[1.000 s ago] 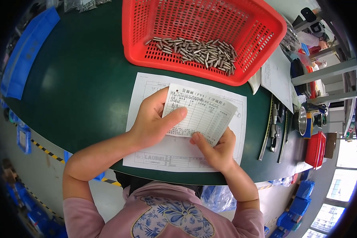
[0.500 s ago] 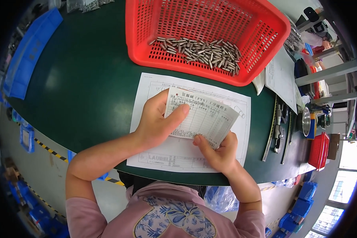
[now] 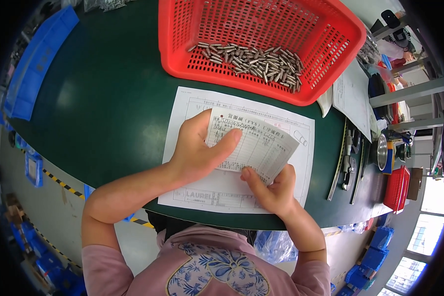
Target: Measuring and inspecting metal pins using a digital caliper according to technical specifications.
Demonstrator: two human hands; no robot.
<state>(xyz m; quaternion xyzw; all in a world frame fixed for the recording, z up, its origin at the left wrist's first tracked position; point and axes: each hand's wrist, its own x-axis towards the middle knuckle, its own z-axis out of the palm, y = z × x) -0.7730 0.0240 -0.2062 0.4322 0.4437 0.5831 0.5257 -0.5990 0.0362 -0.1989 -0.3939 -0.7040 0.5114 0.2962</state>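
Observation:
A white printed card [image 3: 251,148] with handwriting and a table grid is held up in both hands. My left hand [image 3: 197,148] grips its left side, thumb lying across the front. At the lower right edge my right hand [image 3: 274,190] pinches the card between thumb and fingers; the fingers behind it are hidden. Beneath the card a larger drawing sheet [image 3: 182,190] lies flat on the green tabletop [image 3: 103,113]. Beyond the sheet stands a red perforated plastic basket [image 3: 207,81], with many small silvery metal pins [image 3: 261,64] heaped on its bottom.
A blue plastic bin [image 3: 39,64] sits along the left table edge. To the right lie a caliper-like tool [image 3: 349,158], a steel ruler [image 3: 337,163] and papers [image 3: 350,96]. A metal bowl [image 3: 379,151] and a small red basket [image 3: 397,190] are farther right.
My left thumb has slid slightly right and up over the card. The right hand keeps its grip, and the view has shifted a little.

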